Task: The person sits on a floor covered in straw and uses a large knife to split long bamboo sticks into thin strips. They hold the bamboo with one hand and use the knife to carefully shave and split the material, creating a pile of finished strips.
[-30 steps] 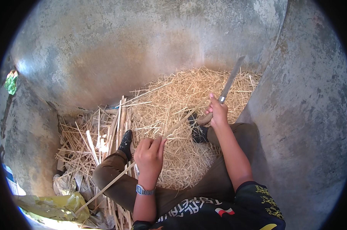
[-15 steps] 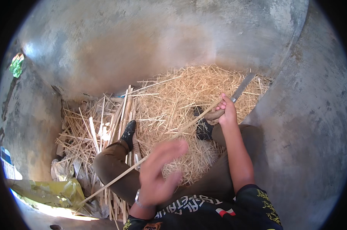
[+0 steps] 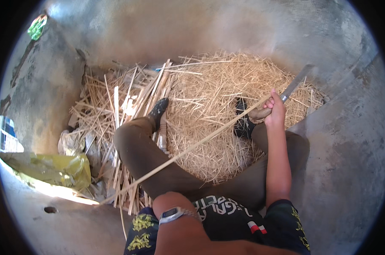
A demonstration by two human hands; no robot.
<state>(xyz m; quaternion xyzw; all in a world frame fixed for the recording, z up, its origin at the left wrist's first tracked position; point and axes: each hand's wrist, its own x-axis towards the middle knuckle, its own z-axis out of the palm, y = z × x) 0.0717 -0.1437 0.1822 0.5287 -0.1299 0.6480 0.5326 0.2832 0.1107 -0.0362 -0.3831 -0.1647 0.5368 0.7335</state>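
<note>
My right hand is closed round the curved brown handle of a machete, its blade slanting up to the right. The same fist also grips the upper end of a long pale strip, seemingly bamboo. This strip slopes down across my left leg to the lower left. My left hand is low by my lap, below the strip, with a silver watch on its wrist. The back of that hand shows, but its fingers are hidden.
Thin curled shavings lie heaped around my right foot. Split sticks are piled at the left, beside a yellow plastic sheet. Grey concrete walls close in at the back and right.
My left hand has come back from above the strip toward my body and turned, its fingers passing out of sight. My right hand still grips the machete and strip. The whole view has shifted.
</note>
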